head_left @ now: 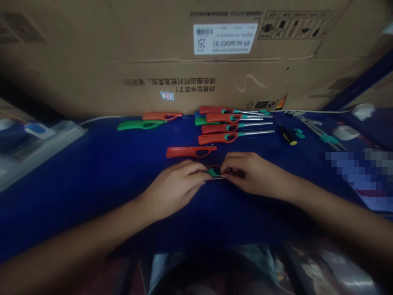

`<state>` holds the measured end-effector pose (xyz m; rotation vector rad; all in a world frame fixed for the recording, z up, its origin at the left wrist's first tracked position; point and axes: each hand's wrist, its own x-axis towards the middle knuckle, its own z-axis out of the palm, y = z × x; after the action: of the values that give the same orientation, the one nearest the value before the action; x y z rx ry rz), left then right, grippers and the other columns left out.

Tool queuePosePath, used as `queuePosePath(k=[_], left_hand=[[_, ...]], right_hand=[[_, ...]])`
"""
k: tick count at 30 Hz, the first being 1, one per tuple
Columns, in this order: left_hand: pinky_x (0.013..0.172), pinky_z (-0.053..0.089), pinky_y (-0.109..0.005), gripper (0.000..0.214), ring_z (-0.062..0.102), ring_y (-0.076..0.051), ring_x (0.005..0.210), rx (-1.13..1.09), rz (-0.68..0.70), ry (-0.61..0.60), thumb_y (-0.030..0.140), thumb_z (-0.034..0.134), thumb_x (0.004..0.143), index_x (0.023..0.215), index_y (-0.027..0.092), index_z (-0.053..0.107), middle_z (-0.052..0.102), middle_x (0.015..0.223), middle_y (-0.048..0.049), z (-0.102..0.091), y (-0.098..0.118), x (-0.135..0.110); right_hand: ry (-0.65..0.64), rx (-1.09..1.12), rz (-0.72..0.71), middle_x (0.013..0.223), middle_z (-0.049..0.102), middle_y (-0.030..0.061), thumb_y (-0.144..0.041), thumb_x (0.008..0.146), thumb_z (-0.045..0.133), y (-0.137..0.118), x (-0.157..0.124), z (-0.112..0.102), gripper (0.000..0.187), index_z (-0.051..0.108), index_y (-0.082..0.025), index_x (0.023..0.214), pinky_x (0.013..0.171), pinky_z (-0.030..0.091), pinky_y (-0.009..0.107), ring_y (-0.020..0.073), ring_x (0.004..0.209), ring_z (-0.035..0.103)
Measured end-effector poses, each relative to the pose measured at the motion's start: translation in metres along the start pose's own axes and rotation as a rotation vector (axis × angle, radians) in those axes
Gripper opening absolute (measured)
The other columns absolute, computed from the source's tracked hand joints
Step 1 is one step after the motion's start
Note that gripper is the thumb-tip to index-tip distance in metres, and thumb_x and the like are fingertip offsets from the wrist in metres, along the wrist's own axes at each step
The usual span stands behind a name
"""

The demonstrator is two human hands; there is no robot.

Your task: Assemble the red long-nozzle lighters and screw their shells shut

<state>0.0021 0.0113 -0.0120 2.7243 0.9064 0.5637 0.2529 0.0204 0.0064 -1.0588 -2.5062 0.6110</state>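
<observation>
Both my hands meet over the blue table [92,180], fingers pinched on a long lighter [214,172] with a red body and a green trigger; most of it is hidden under them. My left hand [176,186] covers its handle end, and my right hand [248,172] grips the other end. Just beyond my hands lies a red lighter shell [190,152]. Further back, a stack of several assembled red and green lighters [227,125] with metal tubes points right. A green shell [138,125] and a red shell [161,116] lie at the back left.
A large cardboard box [196,57] walls off the back of the table. A black and yellow screwdriver [287,135] and loose metal tubes [316,129] lie at the back right. A clear plastic tray [37,143] stands at the left. A white cable runs along the box.
</observation>
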Motion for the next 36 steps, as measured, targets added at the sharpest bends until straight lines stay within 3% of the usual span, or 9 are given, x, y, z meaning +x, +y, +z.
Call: queuePosePath(k=[8, 17, 36], left_hand=[[0.091, 0.054, -0.033, 0.027, 0.064, -0.019, 0.107, -0.015, 0.009, 0.001, 0.019, 0.052, 0.100, 0.121, 0.027, 0.068, 0.068, 0.119, -0.0027, 0.0001, -0.0007, -0.0005], [0.091, 0.053, -0.034, 0.027, 0.063, -0.018, 0.106, -0.035, 0.002, -0.007, 0.020, 0.051, 0.101, 0.122, 0.026, 0.067, 0.068, 0.117, -0.0033, -0.0006, 0.0000, 0.0007], [0.092, 0.055, -0.036, 0.029, 0.063, -0.020, 0.105, -0.045, 0.013, -0.005, 0.018, 0.053, 0.099, 0.120, 0.027, 0.070, 0.068, 0.117, -0.0045, -0.0005, -0.0016, 0.0010]], right_hand=[[-0.063, 0.093, 0.027, 0.085, 0.059, 0.0007, -0.014, 0.088, 0.064, 0.0043, -0.0009, -0.0058, 0.009, 0.071, -0.018, 0.093, 0.060, 0.042, 0.022, 0.0091, 0.067, 0.054], [-0.017, 0.135, 0.041, 0.075, 0.059, -0.0022, -0.011, 0.086, 0.067, 0.0061, 0.0027, -0.0028, 0.007, 0.068, -0.016, 0.089, 0.059, 0.042, 0.021, 0.0081, 0.061, 0.051], [-0.049, -0.054, -0.061, 0.090, 0.065, 0.0044, -0.012, 0.094, 0.057, 0.0019, 0.0009, -0.0031, 0.012, 0.067, -0.018, 0.093, 0.071, 0.047, 0.026, 0.0147, 0.078, 0.062]])
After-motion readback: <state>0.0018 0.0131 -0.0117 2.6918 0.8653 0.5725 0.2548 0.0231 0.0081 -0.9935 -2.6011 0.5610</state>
